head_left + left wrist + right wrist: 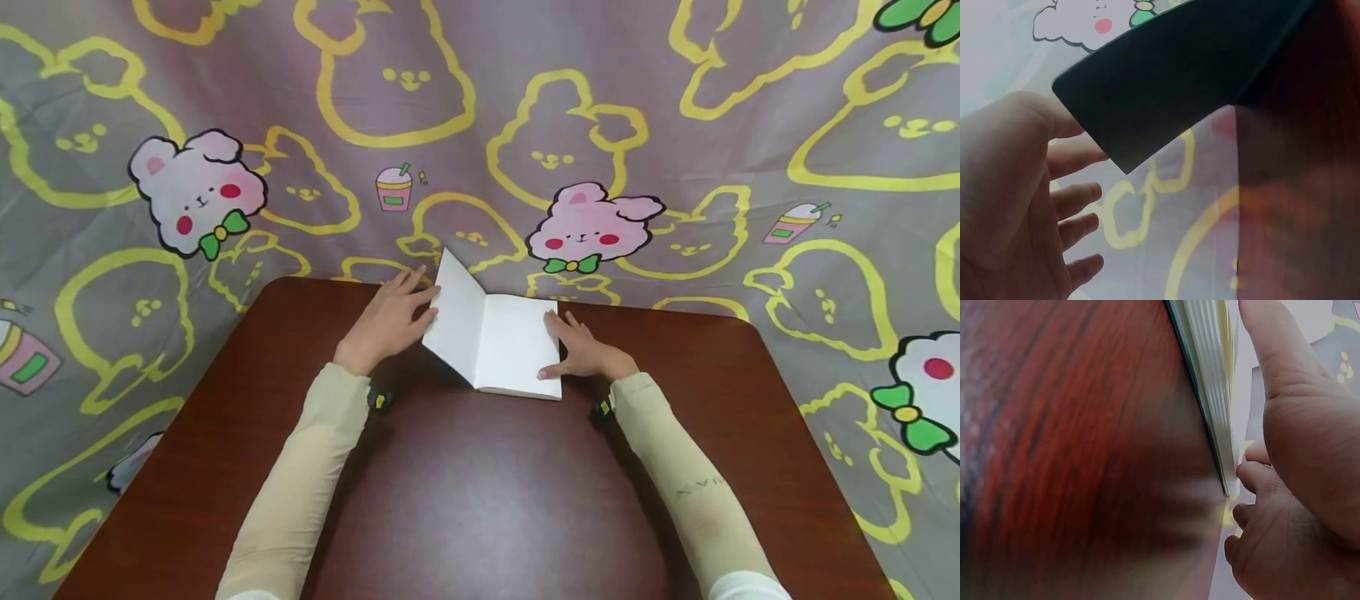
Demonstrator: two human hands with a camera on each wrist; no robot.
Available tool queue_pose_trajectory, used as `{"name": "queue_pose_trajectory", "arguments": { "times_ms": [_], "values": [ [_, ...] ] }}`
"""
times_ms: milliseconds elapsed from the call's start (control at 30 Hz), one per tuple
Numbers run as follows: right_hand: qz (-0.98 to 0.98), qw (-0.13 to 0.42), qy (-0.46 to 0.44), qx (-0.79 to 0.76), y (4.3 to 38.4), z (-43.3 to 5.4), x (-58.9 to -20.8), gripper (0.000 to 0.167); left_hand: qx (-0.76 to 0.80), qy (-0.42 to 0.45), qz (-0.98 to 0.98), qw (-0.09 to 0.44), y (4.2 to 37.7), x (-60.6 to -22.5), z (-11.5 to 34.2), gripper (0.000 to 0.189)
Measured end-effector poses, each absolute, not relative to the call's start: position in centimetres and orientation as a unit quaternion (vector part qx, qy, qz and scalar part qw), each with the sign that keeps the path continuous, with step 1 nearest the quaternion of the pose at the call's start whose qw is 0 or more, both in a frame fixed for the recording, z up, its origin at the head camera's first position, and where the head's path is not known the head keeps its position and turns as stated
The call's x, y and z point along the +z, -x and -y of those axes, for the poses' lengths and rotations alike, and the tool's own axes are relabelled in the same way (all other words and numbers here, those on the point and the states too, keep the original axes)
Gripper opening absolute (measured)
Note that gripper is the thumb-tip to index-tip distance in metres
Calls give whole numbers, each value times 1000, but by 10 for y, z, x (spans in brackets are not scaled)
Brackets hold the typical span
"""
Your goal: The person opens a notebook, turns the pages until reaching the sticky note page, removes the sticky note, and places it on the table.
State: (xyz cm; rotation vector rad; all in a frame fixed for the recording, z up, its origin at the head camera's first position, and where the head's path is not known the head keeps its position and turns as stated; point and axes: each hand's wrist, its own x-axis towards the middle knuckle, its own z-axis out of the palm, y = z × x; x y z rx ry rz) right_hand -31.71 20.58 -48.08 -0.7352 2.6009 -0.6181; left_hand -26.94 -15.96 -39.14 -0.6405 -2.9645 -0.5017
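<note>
A notebook with a dark outer cover and blank white pages [517,346] lies open on the table. Its left cover [457,317] stands tilted up from the table. At that cover's outer edge, my left hand [386,321] touches with its fingertips, fingers spread and fairly straight. The left wrist view shows the cover's dark outside [1147,87] hiding some of the fingertips. My right hand [585,346] rests spread on the right page's outer edge, thumb near the lower corner. In the right wrist view, the page stack [1213,375] appears edge-on beside the thumb.
The dark reddish-brown table [480,500] ends just behind the notebook. A grey curtain [450,167] with yellow outlines and cartoon rabbits hangs close behind that edge and along both sides.
</note>
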Motion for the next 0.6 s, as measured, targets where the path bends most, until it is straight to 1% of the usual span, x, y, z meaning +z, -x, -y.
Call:
{"name": "queue_pose_trajectory", "arguments": {
  "times_ms": [333,467,600],
  "values": [
    [-909,208,268,-241,317,-208,-484,124,-134,171,976,-6,271,-415,183,50],
    [-911,206,260,-245,317,-210,-483,123,-123,157,980,-24,273,-426,186,51],
    [-913,204,257,-243,320,-212,-485,124,-116,148,981,-53,274,-444,185,54]
  ]
}}
